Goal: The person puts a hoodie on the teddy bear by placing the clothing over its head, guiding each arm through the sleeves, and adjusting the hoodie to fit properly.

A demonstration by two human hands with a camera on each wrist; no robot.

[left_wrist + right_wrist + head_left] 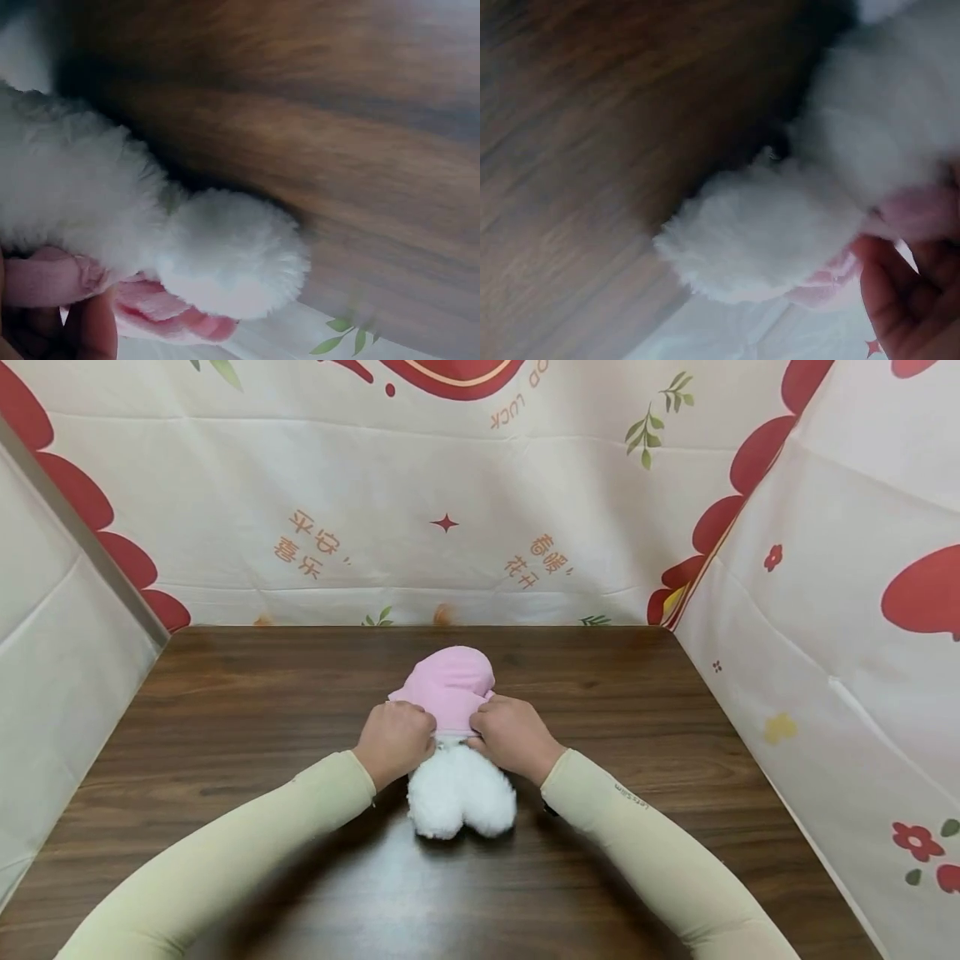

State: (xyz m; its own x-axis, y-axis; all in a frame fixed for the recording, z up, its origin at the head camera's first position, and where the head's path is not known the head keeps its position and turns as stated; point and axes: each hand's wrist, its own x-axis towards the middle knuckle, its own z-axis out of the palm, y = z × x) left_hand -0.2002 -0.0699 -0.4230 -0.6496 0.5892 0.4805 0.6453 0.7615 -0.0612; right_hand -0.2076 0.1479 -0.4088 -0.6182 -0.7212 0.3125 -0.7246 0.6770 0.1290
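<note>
A white fluffy plush toy (461, 793) lies on the table, its two rounded legs or lobes pointing toward me. Pink cloth (450, 685), which looks like a small garment, covers its far part. My left hand (396, 739) grips the cloth's near hem on the left side. On the opposite side, my right hand (519, 737) pinches the same hem. Close up in the left wrist view, a rounded tuft of white fur (232, 255) sticks out beside the folded pink fabric (52, 281). White fur (757, 232) also shows past my fingers in the right wrist view.
The dark wood-grain table (247, 693) stretches out around the toy. A white printed curtain (420, 485) hangs behind its far edge, and another printed sheet (840, 610) hangs along the right side. Pale sleeves cover both forearms.
</note>
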